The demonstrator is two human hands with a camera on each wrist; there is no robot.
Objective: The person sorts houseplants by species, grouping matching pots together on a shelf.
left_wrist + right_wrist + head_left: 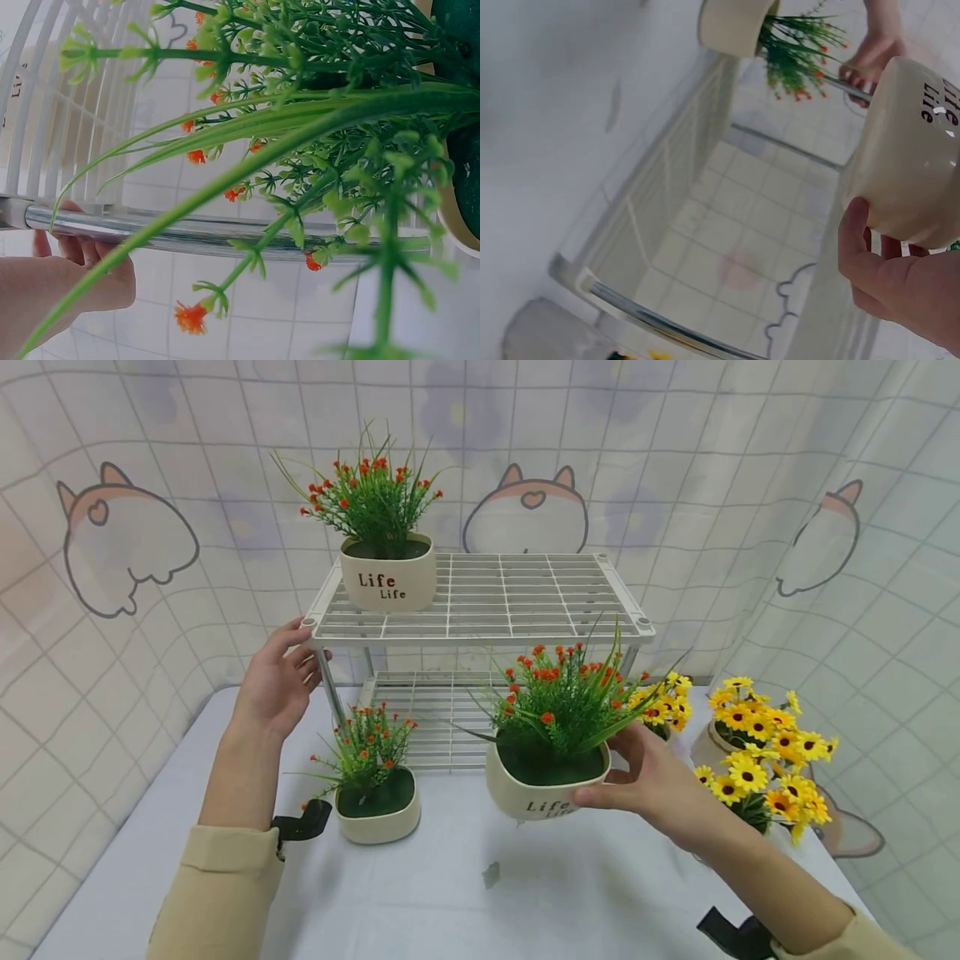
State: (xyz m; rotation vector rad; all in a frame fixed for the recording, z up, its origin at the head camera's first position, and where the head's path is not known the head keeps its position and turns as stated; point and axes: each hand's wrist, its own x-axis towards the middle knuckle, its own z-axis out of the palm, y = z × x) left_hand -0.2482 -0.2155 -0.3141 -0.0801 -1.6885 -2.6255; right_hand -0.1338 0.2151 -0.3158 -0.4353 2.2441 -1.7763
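Observation:
My right hand (660, 781) grips the right side of a cream oval pot (543, 785) lettered "Life", its thumb on the front wall. Red-flowered greenery (558, 702) fills this pot, which is held above the table before a white two-tier wire rack (517, 597). At the rack's top left corner my left hand (273, 681) holds the frame, fingers curled by the metal post (150, 229). A similar pot (388, 581) stands on the upper tier at the left. Another red-flowered pot (378, 818) sits on the table by the rack's left front; its leaves partly cover the left wrist view.
Several yellow-flowered plants (750, 772) stand on the right side of the white-covered table (420, 902). A curtain (697, 468) with a grid and animal print hangs behind. The lower wire tier (442, 714) lies partly behind the held plant.

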